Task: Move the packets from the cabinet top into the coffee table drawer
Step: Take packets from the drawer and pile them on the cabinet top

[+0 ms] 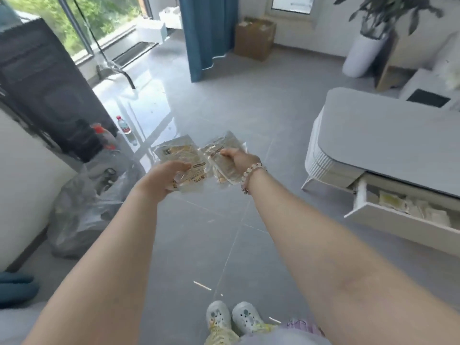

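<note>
Both grips holding packets (185, 158), drawer (398, 220) part-filled

Glossy grey tile floor (224, 108); blue curtain (206, 33); sunlit window (74, 18).

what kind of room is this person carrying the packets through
Most likely a home living room: a low grey-topped coffee table with its drawer pulled open, a tall potted plant in a white vase, and blue curtains by big windows onto greenery.

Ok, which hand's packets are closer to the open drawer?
The right hand's packets. That hand wears a bead bracelet and is on the drawer's side; the left hand's packets are farther away, toward the plastic bag.
</note>
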